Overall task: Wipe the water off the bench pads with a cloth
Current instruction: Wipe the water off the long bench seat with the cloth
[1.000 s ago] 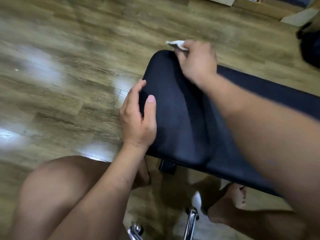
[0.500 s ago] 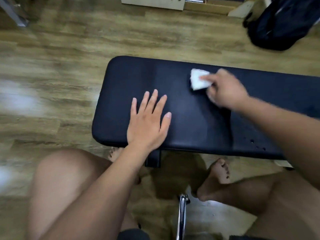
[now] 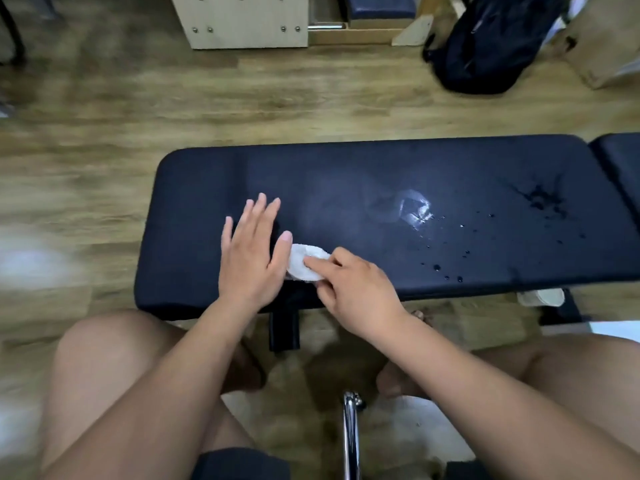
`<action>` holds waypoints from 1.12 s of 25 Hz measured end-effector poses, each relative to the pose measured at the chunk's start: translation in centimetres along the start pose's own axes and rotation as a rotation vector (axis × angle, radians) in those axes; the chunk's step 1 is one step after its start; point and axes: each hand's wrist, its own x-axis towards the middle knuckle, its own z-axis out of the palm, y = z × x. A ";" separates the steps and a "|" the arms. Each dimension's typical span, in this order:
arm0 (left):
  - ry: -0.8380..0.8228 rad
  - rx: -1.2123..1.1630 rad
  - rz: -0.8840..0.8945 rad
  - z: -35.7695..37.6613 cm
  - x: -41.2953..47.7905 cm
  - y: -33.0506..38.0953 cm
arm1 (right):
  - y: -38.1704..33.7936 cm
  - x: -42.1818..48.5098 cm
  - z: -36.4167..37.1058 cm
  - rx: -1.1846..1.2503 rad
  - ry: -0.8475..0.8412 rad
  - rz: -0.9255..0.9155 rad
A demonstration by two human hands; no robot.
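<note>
A long black bench pad [image 3: 346, 181] lies across the view above my knees. My left hand [image 3: 251, 258] rests flat on its near left part, fingers straight. Right beside it, my right hand [image 3: 353, 289] pinches a small white cloth [image 3: 300, 265] and presses it onto the pad near the front edge. Water drops [image 3: 446, 265] dot the pad's right half, a darker wet splash [image 3: 540, 199] sits further right, and a shiny wet patch [image 3: 414, 209] lies near the middle. A second black pad [image 3: 620, 161] begins at the far right.
Wooden floor surrounds the bench. A dark backpack [image 3: 491, 39] and a light wooden cabinet [image 3: 249, 22] stand behind it. The black bench post [image 3: 284, 327] and a chrome tube [image 3: 351, 438] sit between my bare knees. A pale object [image 3: 542, 296] lies under the bench's right side.
My right hand has carried the cloth from the pad's far side down to its near edge beside my left hand. The view has shifted, showing more of the pad's wet right half.
</note>
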 end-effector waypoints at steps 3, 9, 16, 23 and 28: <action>-0.111 0.287 0.129 1.4 -0.7 0.9 | 5.4 -4.1 -2.2 0.034 0.043 0.114; -0.100 0.415 0.127 2.1 -0.3 0.7 | 22.6 -8.0 -10.6 -0.127 0.192 0.813; -0.033 0.037 0.020 2.1 0.0 3.5 | 5.3 -3.1 -2.7 -0.029 0.138 0.543; 0.011 -0.017 0.009 2.4 -0.5 3.7 | 8.6 -4.2 -4.2 0.002 0.053 0.489; 0.065 0.237 0.043 3.8 -0.6 4.0 | 21.8 -9.2 -9.4 -0.061 0.245 0.862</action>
